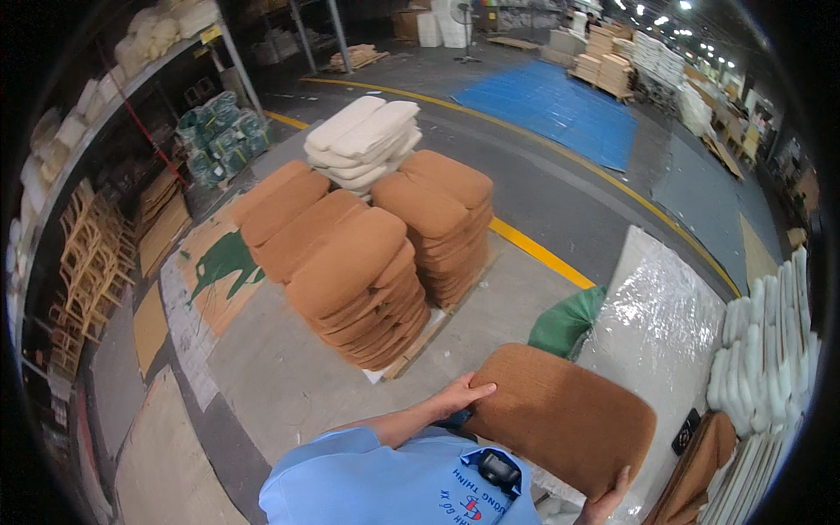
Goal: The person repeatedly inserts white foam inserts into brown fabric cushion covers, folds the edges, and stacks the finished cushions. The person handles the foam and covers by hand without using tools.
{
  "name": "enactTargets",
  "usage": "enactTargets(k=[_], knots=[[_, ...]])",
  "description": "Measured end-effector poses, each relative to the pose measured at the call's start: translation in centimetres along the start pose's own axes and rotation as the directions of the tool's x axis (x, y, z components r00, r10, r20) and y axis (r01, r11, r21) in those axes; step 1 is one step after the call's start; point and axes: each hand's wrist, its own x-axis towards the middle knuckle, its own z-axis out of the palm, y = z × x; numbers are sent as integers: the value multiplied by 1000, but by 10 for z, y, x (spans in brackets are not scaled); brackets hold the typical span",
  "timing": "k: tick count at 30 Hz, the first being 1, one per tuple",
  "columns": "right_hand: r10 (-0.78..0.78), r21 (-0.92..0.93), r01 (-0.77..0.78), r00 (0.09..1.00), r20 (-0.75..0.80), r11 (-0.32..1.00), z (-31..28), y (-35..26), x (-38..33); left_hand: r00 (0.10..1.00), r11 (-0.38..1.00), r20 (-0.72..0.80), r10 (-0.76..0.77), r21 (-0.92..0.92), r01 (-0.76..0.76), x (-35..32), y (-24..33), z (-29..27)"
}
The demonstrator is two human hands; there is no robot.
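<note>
A brown fabric seat cushion with rounded corners is held up in front of my body, over the near edge of the plastic-covered table. My left hand grips its left edge, the thumb lying on top. At the near right corner my right hand holds the opposite end, its fingers partly hidden beneath. Right of the cushion, a small black object lies on the table edge beside folded brown fabric.
Tall stacks of brown cushions stand on a pallet ahead, with white cushions behind. A green sack touches the table. White padded pieces are stacked at right. Shelving with wooden chair frames lines the left.
</note>
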Motion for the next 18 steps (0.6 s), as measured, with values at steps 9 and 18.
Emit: enactTargets(k=[9, 18], knots=[[-122, 182, 129, 991, -47, 975, 142, -83, 28, 843, 599, 83, 531, 667, -443, -18, 136, -83], [-420, 209, 370, 857, 300, 905, 316, -65, 51, 792, 807, 598, 124, 404, -431, 12, 184, -146]])
